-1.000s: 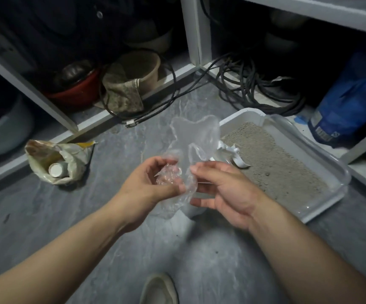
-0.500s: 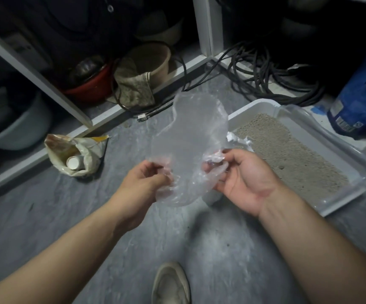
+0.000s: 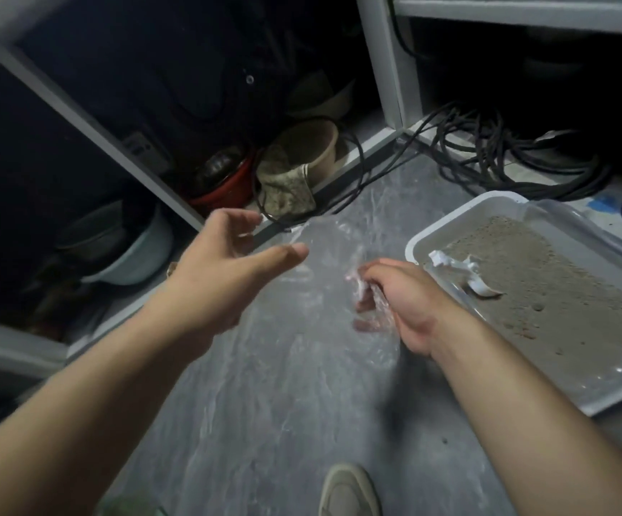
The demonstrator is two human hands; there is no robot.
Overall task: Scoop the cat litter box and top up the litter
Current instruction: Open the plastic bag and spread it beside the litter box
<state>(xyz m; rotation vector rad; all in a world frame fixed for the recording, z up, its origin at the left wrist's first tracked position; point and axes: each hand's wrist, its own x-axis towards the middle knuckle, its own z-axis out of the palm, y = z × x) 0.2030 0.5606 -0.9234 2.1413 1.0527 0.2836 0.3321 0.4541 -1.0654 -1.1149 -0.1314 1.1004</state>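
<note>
Two hands: raised over the grey floor (image 3: 283, 422).
Left hand (image 3: 223, 270): spread loose, nothing held.
Right hand (image 3: 395, 303): clenched on a clear plastic bag (image 3: 324, 292).
Litter box (image 3: 413, 247): set on the floor, right of the hands, filled with litter (image 3: 547, 292); a white scrap (image 3: 462, 270) lies inside.
Shoe (image 3: 350, 489): seen at the bottom edge.

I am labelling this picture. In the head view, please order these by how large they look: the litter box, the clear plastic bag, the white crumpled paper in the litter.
1. litter box
2. clear plastic bag, outline faint, so only approximate
3. white crumpled paper, clearly the smallest
</note>
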